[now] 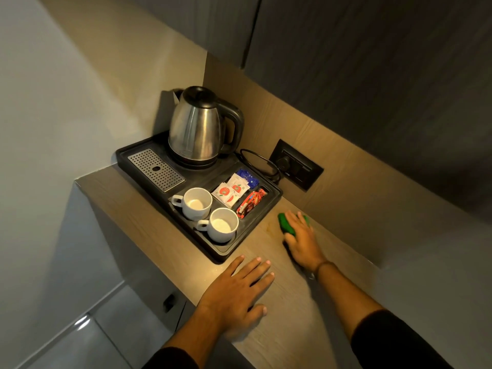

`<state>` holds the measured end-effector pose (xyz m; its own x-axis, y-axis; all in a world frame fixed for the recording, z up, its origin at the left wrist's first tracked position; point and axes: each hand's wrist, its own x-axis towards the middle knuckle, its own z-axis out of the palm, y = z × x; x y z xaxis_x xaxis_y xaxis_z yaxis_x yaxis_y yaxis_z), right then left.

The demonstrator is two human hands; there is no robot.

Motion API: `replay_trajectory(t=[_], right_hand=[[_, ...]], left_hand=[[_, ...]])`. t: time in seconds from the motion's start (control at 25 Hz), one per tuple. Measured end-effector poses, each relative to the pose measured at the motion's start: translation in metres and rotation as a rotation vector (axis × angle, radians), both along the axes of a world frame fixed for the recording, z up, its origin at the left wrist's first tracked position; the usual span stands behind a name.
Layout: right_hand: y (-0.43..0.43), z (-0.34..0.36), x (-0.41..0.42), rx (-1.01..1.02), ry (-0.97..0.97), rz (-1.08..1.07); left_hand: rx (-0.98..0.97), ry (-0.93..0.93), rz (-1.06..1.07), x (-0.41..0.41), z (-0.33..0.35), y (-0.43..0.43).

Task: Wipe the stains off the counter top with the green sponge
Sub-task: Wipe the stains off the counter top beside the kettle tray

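Note:
The green sponge (286, 224) lies on the wooden counter top (290, 315), just right of the black tray's near corner. My right hand (302, 239) presses down on it, fingers spread over its top, so only its left edge and a bit at the fingertips show. A faint yellowish stain (269, 229) marks the wood left of the sponge. My left hand (239, 288) rests flat on the counter nearer to me, palm down, fingers apart, holding nothing.
A black tray (213, 249) holds a steel kettle (198, 126), two white cups (195, 203) (222, 225), sachets (234, 191) and a perforated drip grille (155, 169). A wall socket (295, 163) with the kettle's cord sits behind. The counter's left edge drops to the floor.

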<state>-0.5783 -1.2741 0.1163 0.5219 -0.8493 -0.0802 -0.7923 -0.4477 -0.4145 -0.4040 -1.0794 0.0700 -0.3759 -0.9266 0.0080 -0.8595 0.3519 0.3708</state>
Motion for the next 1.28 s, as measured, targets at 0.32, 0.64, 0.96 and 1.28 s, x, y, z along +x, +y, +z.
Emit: replay_trajectory(t=[0.32, 0.64, 0.96, 1.28], right_hand=[[0.012, -0.008, -0.057, -0.009, 0.027, 0.160], [0.082, -0.021, -0.084, -0.059, 0.031, 0.251], [0.126, -0.009, -0.052, -0.035, -0.045, -0.160], [0.174, 0.000, -0.080, -0.051, 0.008, -0.389]], left_hand=[[0.000, 0.036, 0.015, 0.000, -0.002, 0.001], [-0.031, 0.013, 0.002, 0.001, 0.000, 0.002], [-0.064, -0.021, -0.018, 0.001, -0.003, 0.003], [-0.084, -0.051, -0.021, 0.003, -0.011, 0.000]])
